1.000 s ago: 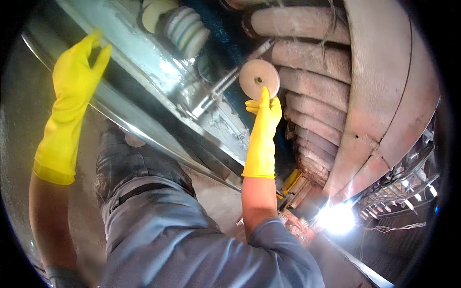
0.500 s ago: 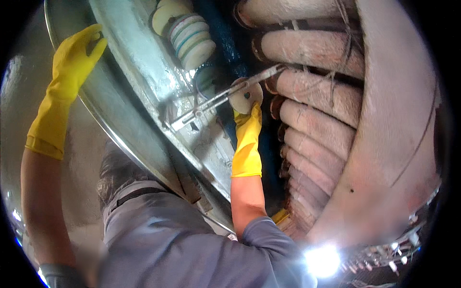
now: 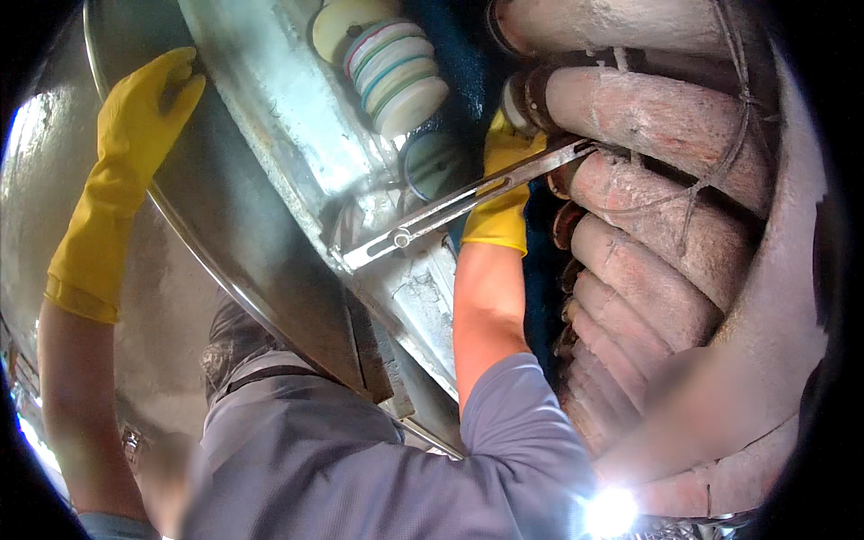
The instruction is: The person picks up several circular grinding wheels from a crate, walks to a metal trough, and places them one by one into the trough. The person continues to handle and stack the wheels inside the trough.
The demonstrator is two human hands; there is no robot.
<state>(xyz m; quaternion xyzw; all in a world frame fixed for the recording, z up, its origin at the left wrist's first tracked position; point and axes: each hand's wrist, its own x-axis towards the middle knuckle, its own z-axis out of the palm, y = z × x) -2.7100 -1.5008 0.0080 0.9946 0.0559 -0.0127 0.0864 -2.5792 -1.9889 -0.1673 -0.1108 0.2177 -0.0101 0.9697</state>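
Note:
My right hand (image 3: 506,148), in a yellow rubber glove, reaches up behind a slotted metal bar (image 3: 486,191). Its fingers are closed on a pale round disc (image 3: 515,106), seen nearly edge-on against the brown end of a thick pinkish cylinder (image 3: 648,108). The bar hides part of the glove. My left hand (image 3: 148,108), gloved in yellow too, rests by the metal ledge at upper left, thumb and fingers apart with nothing visible between them. A stack of pale discs with coloured edges (image 3: 400,76) sits on the ledge (image 3: 297,126). Another disc (image 3: 436,162) lies in shadow below it.
Several rough pinkish cylinders (image 3: 634,243) line the right side, with thin cords (image 3: 738,117) hanging over them. A curved metal rim (image 3: 211,265) sweeps across on the left. A bright light (image 3: 610,511) glares at the bottom.
My right hand has moved up and to the right with the disc, from below the slotted bar to the cylinder's end. The view has shifted slightly. My left hand stays in place.

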